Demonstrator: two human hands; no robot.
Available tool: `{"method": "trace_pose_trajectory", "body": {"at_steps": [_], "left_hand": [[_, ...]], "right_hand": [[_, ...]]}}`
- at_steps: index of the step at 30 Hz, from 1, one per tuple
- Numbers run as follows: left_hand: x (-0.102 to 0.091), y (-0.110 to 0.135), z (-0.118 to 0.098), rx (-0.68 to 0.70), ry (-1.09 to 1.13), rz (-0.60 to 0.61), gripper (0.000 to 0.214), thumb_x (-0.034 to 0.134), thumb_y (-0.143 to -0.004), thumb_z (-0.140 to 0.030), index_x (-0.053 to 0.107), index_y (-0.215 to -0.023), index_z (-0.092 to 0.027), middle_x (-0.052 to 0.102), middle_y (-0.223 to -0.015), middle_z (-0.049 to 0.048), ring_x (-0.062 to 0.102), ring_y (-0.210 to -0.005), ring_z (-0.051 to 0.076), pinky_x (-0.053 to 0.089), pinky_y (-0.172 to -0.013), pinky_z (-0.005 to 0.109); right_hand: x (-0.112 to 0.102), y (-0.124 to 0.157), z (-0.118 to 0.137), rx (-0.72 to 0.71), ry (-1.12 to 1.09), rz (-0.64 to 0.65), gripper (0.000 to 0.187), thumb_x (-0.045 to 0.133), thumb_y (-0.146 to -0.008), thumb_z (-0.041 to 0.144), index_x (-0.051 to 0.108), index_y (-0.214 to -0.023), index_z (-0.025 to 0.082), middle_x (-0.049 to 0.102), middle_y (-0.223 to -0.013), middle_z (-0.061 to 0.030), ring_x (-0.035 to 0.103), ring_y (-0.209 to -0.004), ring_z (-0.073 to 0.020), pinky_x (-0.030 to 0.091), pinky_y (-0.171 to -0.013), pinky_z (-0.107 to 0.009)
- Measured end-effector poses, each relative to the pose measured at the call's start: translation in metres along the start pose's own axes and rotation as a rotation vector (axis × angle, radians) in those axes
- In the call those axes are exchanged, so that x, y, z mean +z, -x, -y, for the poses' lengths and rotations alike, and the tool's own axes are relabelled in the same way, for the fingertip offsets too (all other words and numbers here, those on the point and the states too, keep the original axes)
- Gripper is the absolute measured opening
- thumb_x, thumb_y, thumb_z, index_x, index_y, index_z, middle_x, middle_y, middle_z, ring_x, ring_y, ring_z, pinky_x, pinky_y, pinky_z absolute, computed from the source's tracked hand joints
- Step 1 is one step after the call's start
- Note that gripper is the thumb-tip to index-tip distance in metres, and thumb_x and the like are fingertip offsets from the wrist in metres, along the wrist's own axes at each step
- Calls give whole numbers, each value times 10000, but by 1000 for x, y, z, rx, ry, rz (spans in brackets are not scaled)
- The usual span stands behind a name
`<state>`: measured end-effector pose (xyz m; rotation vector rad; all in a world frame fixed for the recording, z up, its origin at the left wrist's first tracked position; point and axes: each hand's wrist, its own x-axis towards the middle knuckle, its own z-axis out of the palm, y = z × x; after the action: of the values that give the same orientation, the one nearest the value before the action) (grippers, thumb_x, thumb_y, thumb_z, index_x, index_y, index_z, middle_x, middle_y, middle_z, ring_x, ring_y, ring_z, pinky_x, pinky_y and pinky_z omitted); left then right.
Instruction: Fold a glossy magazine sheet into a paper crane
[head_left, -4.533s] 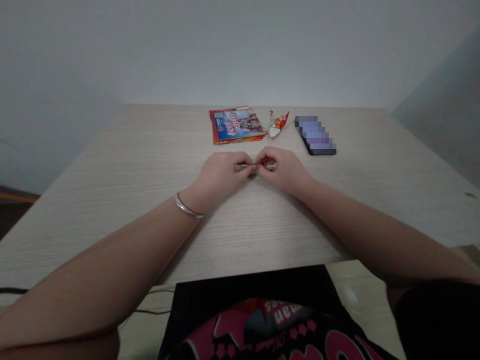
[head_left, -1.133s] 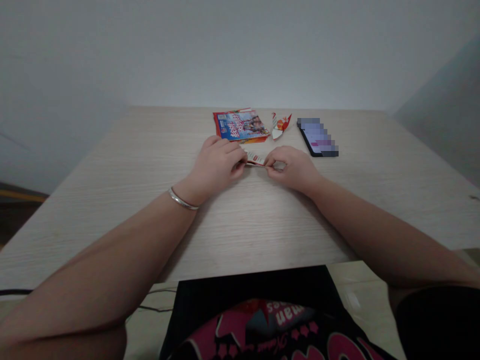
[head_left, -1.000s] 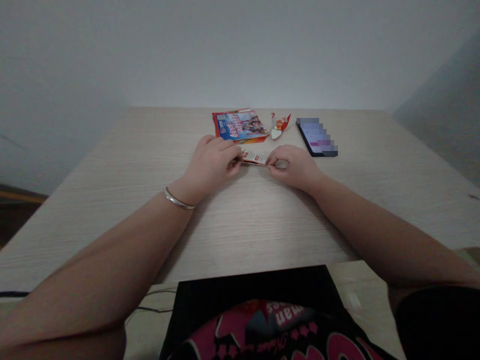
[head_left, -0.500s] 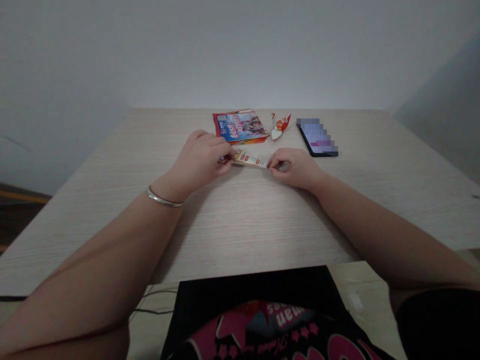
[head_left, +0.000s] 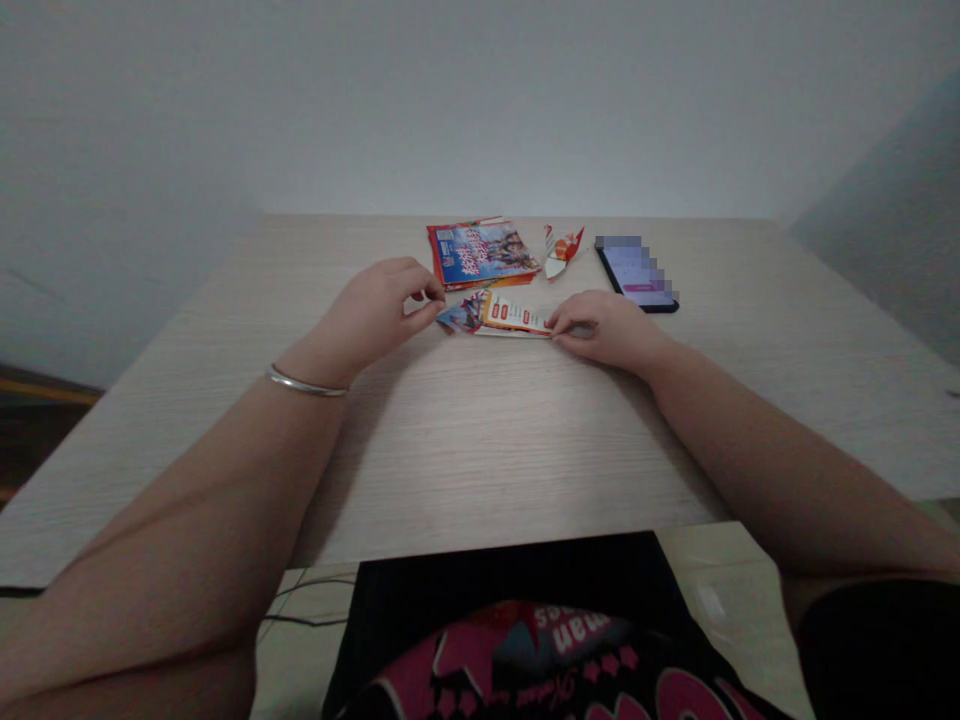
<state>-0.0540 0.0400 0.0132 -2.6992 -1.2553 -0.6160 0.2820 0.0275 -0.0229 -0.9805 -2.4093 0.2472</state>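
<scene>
A folded strip of printed paper lies low over the table between my two hands, its left end pointed and blue, the rest white with red marks. My left hand pinches the pointed left tip between thumb and fingers. At the other end, the thumb and fingertips of my right hand grip the paper. Just behind it lies a stack of printed leaflets, blue and red on top. A folded paper piece, red and white, sits right of the stack.
A phone with a lit, blurred screen lies at the back right of the pale wooden table. The table meets a wall at its far edge. Dark cables show below the near edge.
My left hand has slid left to the paper's tip, uncovering its blue pointed end. My right hand has shifted slightly right, and more of the printed face shows.
</scene>
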Motion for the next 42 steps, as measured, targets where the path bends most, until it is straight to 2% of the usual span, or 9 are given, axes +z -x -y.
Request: {"method": "trace_pose_trajectory", "body": {"at_steps": [6,11,15,21,28,34,37,40,42], "left_hand": [[5,0,-14,112,-3,143,338,527,-987,-348,725,-1199,-173,725,-1299,116,670,-1199,254,508,-1073,386],[10,0,-21,138,-41,244,442,546,-989,-338,667,-1383,-177,641,-1481,132,615,-1361,264,461,-1170,400],[11,0,-22,157,-34,247,437,559,-985,-318,669,-1379,-166,694,-1405,130,664,-1285,266,495,-1122,388],[8,0,-30,108,-81,211,433,616,-969,-323,683,-1367,-166,729,-1303,145,705,-1143,276,535,-1003,373],[9,1,-32,103,-65,147,434,677,-950,-307,702,-1349,-139,716,-1245,152,698,-1066,270,540,-952,363],[5,0,-38,78,-91,163,396,632,-981,-337,728,-1313,-144,719,-1180,146,699,-1005,265,536,-898,366],[2,-1,-44,97,-104,175,373,609,-991,-347,743,-1271,-142,728,-1159,149,697,-1029,281,533,-895,376],[-1,-2,-49,101,-138,184,374,530,-1027,-363,762,-1217,-139,746,-1142,149,704,-1032,290,526,-877,388],[-2,-2,-51,73,-171,198,413,450,-1056,-363,774,-1181,-139,760,-1127,148,715,-1029,295,520,-860,395]], "right_hand": [[-2,-4,7,-2,152,43,172,639,-914,216,808,-934,239,820,-1057,-62,721,-1020,-253,551,-935,-429],[-2,-5,8,47,296,43,198,635,-923,207,829,-963,216,802,-1045,-87,691,-1015,-270,537,-928,-435],[1,-4,14,112,350,42,259,631,-961,306,832,-1084,200,779,-1061,-122,673,-1009,-287,537,-906,-447],[8,-7,38,160,359,94,577,673,-940,523,727,-1330,101,723,-1318,-212,659,-1203,-370,514,-1051,-516],[11,-10,45,175,270,184,723,708,-887,501,616,-1451,58,638,-1476,-225,610,-1352,-373,460,-1177,-507],[16,-14,46,140,217,226,684,646,-908,441,588,-1473,59,577,-1536,-231,545,-1425,-384,404,-1220,-540],[20,-15,53,165,241,241,791,595,-944,564,535,-1505,9,544,-1545,-283,527,-1431,-416,401,-1210,-554],[22,-15,58,166,268,228,959,654,-883,679,492,-1532,-8,506,-1568,-303,509,-1439,-429,388,-1216,-544],[21,-15,60,163,271,217,916,668,-887,661,518,-1523,19,543,-1546,-273,534,-1414,-407,400,-1210,-512]]}}
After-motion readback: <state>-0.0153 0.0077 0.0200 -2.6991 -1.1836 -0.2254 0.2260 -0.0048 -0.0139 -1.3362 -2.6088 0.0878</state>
